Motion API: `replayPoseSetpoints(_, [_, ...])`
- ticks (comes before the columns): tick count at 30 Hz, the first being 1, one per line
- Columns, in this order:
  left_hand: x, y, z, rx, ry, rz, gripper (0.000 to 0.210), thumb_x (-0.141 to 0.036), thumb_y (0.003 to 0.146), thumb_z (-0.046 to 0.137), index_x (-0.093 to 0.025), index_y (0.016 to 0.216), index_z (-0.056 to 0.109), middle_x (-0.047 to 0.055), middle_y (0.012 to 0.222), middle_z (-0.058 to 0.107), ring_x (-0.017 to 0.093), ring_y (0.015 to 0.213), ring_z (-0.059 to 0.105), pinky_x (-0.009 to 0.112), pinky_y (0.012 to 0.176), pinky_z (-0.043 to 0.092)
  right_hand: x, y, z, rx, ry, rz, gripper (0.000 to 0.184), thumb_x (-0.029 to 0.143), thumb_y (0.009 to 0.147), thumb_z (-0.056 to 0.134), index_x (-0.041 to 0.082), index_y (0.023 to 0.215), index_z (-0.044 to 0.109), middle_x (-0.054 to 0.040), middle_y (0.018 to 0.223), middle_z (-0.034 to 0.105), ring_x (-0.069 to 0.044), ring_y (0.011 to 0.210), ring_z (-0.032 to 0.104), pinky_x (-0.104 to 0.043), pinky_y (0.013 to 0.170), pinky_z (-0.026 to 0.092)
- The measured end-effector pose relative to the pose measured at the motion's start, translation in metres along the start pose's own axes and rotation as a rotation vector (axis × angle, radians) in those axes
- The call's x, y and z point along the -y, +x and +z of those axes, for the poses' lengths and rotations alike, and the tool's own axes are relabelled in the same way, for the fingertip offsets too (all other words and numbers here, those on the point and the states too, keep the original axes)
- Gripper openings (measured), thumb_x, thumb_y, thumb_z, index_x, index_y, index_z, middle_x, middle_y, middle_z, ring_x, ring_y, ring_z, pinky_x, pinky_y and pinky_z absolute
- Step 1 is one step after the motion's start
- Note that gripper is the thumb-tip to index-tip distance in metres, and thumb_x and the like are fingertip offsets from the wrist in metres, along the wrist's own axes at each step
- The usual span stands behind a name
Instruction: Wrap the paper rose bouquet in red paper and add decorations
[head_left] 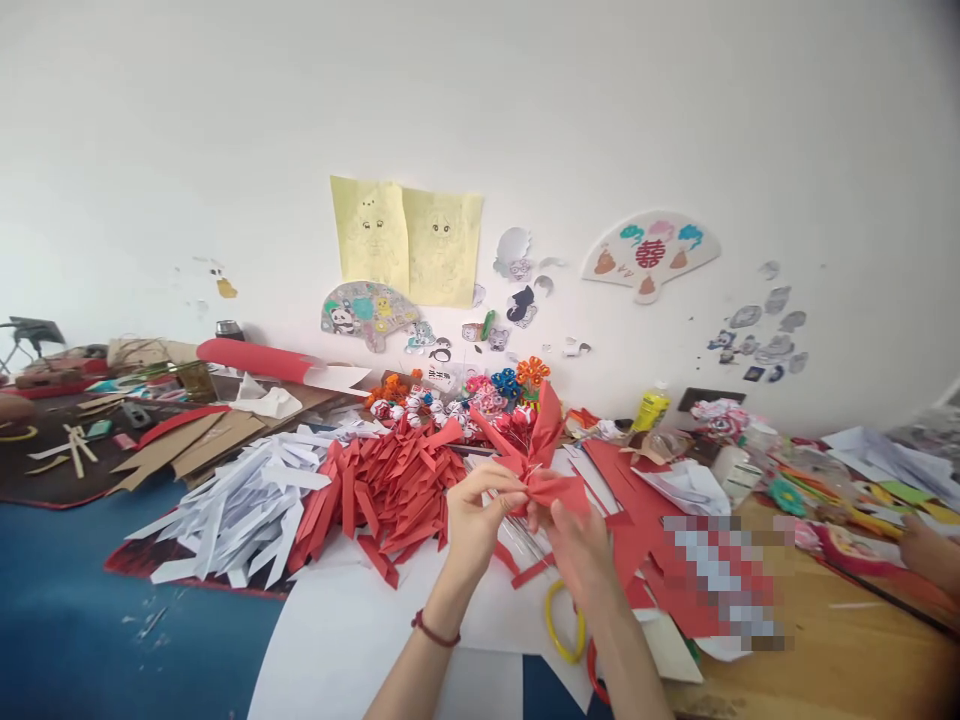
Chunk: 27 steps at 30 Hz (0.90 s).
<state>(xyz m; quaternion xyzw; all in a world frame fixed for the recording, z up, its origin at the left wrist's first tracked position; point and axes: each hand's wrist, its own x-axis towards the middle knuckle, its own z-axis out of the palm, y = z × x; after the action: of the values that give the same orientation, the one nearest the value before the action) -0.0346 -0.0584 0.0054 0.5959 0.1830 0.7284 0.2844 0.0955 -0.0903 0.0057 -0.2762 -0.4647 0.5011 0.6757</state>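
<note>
My left hand (480, 510) and my right hand (581, 550) meet over the middle of the table around a folded red paper piece (551, 425). Several petal-like flaps of it stick out above and between my fingers. The left thumb and fingers pinch its centre, and the right fingers are closed on its lower flap. My fingers partly hide the join. Below my right hand lie scissors with yellow handles (562, 625). To the left is a heap of folded red paper strips (405, 480), beside a heap of folded white paper strips (240, 510).
Red paper sheets (637, 520) and a yellow bottle (651, 408) lie or stand to the right. Another person's hand (930, 550) is at the right edge. Cardboard pieces (214, 440) and a red roll (251, 358) are at the left. A white sheet (360, 640) covers the front.
</note>
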Motion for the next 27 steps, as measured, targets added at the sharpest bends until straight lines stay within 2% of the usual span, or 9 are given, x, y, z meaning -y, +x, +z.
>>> replayPoseSetpoints(2, [-0.016,-0.014,-0.003,0.046,0.095,0.062,0.003,-0.021,0.084,0.078,-0.023,0.082,0.079,0.002,0.08,0.075,0.018,0.077,0.067,0.034,0.077,0.046,0.0,-0.021,0.006,-0.081,0.015,-0.027,0.026,0.045,0.08,0.079,0.025,0.096,0.072,0.0001,0.072,0.064,-0.015,0.062,0.057,-0.031,0.063,0.05])
replayPoseSetpoints(5, [-0.037,-0.028,-0.01,0.106,0.228,0.177,0.01,-0.016,0.086,0.076,-0.026,0.088,0.079,0.0,0.084,0.077,0.017,0.077,0.066,0.035,0.081,0.039,0.003,-0.048,0.013,-0.173,0.026,-0.073,0.023,0.039,0.079,0.081,0.024,0.092,0.071,-0.0006,0.081,0.066,-0.013,0.062,0.058,-0.03,0.061,0.052])
replayPoseSetpoints(10, [-0.067,-0.035,-0.018,0.189,0.471,0.407,0.012,-0.017,0.091,0.071,-0.026,0.097,0.076,-0.001,0.087,0.079,0.014,0.069,0.061,0.034,0.075,0.035,0.013,-0.079,0.019,-0.188,-0.016,-0.11,0.023,0.037,0.081,0.079,0.021,0.094,0.069,0.0002,0.068,0.064,-0.014,0.06,0.06,-0.029,0.059,0.051])
replayPoseSetpoints(14, [-0.085,-0.036,-0.017,0.266,0.706,0.596,0.01,-0.015,0.095,0.063,-0.022,0.099,0.069,0.0,0.084,0.078,0.014,0.068,0.062,0.034,0.074,0.037,0.022,-0.094,0.024,-0.262,-0.027,-0.12,0.021,0.036,0.082,0.079,0.022,0.094,0.069,0.0005,0.069,0.064,-0.014,0.062,0.059,-0.03,0.061,0.052])
replayPoseSetpoints(18, [-0.092,-0.041,-0.013,0.27,0.699,0.654,0.012,-0.011,0.094,0.063,-0.019,0.102,0.066,0.002,0.083,0.076,0.015,0.069,0.061,0.032,0.07,0.04,0.025,-0.102,0.026,-0.27,-0.016,-0.126,0.019,0.035,0.082,0.078,0.024,0.094,0.069,0.0005,0.071,0.066,-0.014,0.061,0.059,-0.031,0.061,0.052])
replayPoseSetpoints(23, [-0.096,-0.049,-0.009,0.238,0.598,0.614,0.024,-0.002,0.09,0.064,-0.018,0.109,0.066,0.005,0.084,0.074,0.016,0.072,0.061,0.029,0.066,0.046,0.024,-0.107,0.02,-0.223,-0.026,-0.132,0.018,0.034,0.081,0.079,0.023,0.092,0.068,0.0002,0.068,0.065,-0.015,0.06,0.06,-0.032,0.061,0.052])
replayPoseSetpoints(27, [-0.102,-0.055,-0.007,0.223,0.572,0.589,0.029,0.001,0.089,0.063,-0.017,0.112,0.066,0.006,0.087,0.074,0.017,0.075,0.061,0.029,0.066,0.048,0.026,-0.113,0.021,-0.192,-0.028,-0.14,0.024,0.035,0.08,0.08,0.025,0.098,0.067,0.0001,0.072,0.067,-0.016,0.061,0.062,-0.034,0.062,0.054])
